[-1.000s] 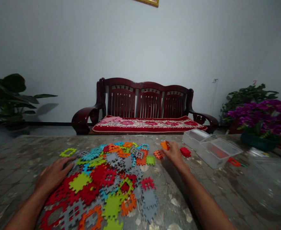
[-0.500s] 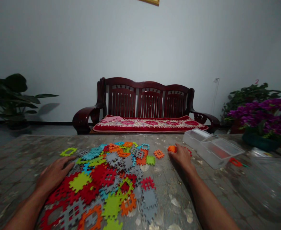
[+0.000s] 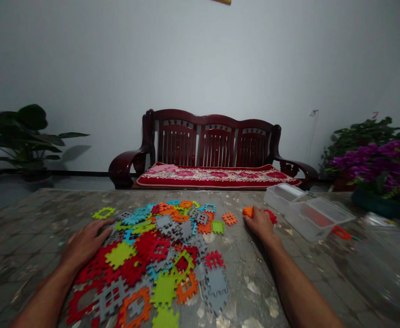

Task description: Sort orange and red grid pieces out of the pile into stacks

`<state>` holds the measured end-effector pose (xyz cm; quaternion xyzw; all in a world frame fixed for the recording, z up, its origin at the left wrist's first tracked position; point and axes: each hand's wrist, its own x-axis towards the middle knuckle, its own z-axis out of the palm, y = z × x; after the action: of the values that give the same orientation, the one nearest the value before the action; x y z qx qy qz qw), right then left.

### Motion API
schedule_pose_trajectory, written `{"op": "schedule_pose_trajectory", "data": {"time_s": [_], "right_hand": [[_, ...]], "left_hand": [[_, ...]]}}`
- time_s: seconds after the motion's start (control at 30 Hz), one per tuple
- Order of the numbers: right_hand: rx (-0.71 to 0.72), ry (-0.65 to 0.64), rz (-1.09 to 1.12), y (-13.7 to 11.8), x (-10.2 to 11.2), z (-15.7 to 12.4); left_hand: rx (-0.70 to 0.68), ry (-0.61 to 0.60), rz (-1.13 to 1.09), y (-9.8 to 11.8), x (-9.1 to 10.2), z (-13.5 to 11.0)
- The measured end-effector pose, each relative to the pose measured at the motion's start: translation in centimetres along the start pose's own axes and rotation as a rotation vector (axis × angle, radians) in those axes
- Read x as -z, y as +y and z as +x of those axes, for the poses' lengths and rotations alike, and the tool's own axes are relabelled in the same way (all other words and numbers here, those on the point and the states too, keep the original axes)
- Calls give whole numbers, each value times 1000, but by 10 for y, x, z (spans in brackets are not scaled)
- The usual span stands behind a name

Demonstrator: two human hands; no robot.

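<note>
A pile of flat plastic interlocking pieces in red, grey, green, orange and blue spreads across the table, some solid, some with cut-out windows. At the pile's left edge rests my left hand, palm down, thumb apart from the fingers, holding nothing visible. My right hand lies farther right, its thumb and fingers closed about an orange interlocking piece. Beyond its other side a red piece peeks out, partly hidden by the hand. Between that hand and the pile lies a single orange windowed piece.
Clear plastic boxes stand at the right, with an orange-handled tool beside them. A transparent container sits nearer. Purple flowers in a green pot are at the far right. A wooden bench stands behind the table.
The whole view has shifted slightly, so everything sits a little farther right. More of the red piece shows beside my right hand. Both hands keep nearly the same places on the table.
</note>
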<state>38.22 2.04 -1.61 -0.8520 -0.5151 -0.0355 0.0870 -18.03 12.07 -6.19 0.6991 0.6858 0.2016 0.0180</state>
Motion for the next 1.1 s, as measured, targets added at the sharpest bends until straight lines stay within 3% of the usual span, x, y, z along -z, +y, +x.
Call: {"op": "schedule_pose_trajectory", "data": {"time_s": [0.2,0.33,0.43,0.57,0.7,0.8,1.0,1.1], "right_hand": [[39,120,-29,-4,-2,-4],[231,178,79,-26,3,-12],[377,132,238,-55,4,-22],[572,-53,466,-104,0,-34],[764,-82,447,-147,0,-35],[873,-108,410,-165,-1,-29],[925,-116,444,-171,-9,-28],[810,-87,534,-165,-9,-31]], "left_hand": [[29,-8,-67,8,4,-3],[48,-7,-50,9,4,-5],[46,-26,-52,10,3,-5],[36,-9,-57,11,4,-6],[39,-8,-59,12,5,-7],[39,-10,-58,13,6,-8],[37,0,-54,15,6,-9],[43,5,-53,15,6,-9]]}}
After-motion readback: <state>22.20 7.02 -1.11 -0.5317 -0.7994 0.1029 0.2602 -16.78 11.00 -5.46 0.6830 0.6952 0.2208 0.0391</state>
